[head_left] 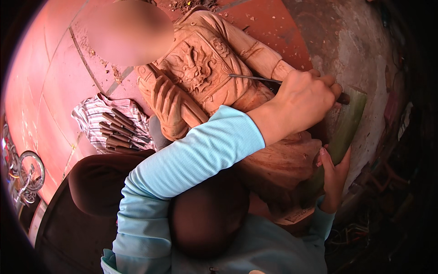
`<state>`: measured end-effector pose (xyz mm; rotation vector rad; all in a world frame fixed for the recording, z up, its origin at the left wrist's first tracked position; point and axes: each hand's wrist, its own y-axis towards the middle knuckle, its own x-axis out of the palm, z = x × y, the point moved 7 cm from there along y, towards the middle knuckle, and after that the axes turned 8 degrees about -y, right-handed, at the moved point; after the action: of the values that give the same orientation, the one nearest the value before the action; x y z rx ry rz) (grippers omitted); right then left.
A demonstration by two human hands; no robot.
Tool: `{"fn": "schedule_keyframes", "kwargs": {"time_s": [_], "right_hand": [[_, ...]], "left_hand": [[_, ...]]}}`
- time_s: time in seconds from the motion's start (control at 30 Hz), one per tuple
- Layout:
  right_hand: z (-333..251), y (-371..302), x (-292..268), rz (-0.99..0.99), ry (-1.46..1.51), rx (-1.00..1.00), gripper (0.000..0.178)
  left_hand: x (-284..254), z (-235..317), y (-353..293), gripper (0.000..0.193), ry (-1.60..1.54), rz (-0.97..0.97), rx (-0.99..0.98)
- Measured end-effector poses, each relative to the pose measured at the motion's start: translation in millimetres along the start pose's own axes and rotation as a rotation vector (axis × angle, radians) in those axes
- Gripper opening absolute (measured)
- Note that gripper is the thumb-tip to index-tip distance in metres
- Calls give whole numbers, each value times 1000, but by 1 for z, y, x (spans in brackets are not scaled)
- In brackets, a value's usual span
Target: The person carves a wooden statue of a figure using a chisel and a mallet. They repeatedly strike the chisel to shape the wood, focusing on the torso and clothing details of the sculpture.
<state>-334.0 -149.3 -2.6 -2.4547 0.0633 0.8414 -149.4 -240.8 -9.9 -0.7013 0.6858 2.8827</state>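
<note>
A carved wooden statue (200,68) in ornate armour lies tilted across my lap, its base toward me. My left hand (305,100) reaches across it and is shut on a thin metal chisel (253,78), whose tip rests on the statue's chest carving. My right hand (333,176) is lower right, beside the statue's base, gripping a flat greenish wooden mallet (349,125) that stands upright just behind the chisel's handle end. My light blue sleeve (191,160) covers part of the statue's lower body.
A striped cloth (91,114) on the red tiled floor (41,91) holds several wooden-handled chisels (119,130). Wood chips litter the tiles. Metal rings (29,171) lie at the far left. A rough grey wall (360,50) rises on the right.
</note>
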Motion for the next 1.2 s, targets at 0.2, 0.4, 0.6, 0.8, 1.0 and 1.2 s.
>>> {"fn": "schedule_keyframes", "kwargs": {"time_s": [0.2,0.4,0.6,0.8,1.0,1.2], "right_hand": [[5,10,-2,-24,5,6,54],[-10,19,-2,-11,70,-26,46],[-28,27,-13,42,-24,-142,47],[-49,43,-25,54,-220,-256,44],[-89,59,-27,36,-312,-412,44],[-116,75,-26,46,-372,-476,51]], "left_hand": [[-3,-4,2,17,46,42,-22],[-7,-9,8,17,57,115,-19],[-23,-6,15,20,35,272,14],[-37,-8,19,22,45,412,-3],[-53,-10,25,21,32,591,-4],[-63,-12,26,24,30,698,-23]]}}
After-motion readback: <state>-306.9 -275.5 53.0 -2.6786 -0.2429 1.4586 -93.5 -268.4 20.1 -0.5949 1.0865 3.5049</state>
